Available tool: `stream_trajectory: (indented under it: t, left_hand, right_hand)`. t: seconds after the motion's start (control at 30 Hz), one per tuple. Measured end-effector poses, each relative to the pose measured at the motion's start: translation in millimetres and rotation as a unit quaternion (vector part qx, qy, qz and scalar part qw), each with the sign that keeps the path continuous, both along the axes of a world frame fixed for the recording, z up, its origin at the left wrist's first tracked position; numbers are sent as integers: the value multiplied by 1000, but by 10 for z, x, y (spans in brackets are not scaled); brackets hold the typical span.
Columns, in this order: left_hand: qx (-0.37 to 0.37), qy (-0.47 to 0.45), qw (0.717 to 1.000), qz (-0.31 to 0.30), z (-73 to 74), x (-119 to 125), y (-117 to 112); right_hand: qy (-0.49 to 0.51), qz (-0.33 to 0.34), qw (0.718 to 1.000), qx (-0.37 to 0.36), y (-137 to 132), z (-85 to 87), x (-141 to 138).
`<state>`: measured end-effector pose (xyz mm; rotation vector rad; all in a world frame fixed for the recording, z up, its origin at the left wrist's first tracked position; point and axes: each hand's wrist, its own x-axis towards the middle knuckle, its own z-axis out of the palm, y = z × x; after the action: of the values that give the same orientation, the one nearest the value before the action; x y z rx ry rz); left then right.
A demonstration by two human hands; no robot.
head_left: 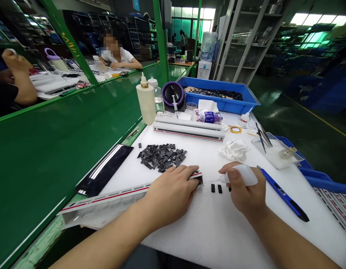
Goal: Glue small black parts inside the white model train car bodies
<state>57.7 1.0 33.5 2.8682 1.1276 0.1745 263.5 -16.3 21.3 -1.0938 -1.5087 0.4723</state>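
My left hand is wrapped over the right end of a long white channel strip with a red line and dark slots. In my right hand is a small white squeeze bottle, its thin nozzle pointing left towards the strip's end. Below the nozzle lie small black rectangular pieces on the white work surface, one partly hidden by my right hand. A heap of similar black pieces sits beyond my left hand.
White strips lie across the back, before a tissue pack and a blue bin. Crumpled tissue and a blue pen-like tool are at right. A dark glossy panel lies left. People sit beyond the green partition.
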Motion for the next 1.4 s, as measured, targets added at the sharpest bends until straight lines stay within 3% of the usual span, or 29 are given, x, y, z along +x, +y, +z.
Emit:
stream_trajectory:
  t: [0.5, 1.4]
  left_hand:
    - [-24, -25, 999, 12, -58, -12, 8]
    - [-30, -17, 999, 19, -53, -10, -3]
  right_hand:
    - [-92, 6, 996, -4, 51, -57, -12]
    - [-97, 16, 995, -10, 43, 5, -47]
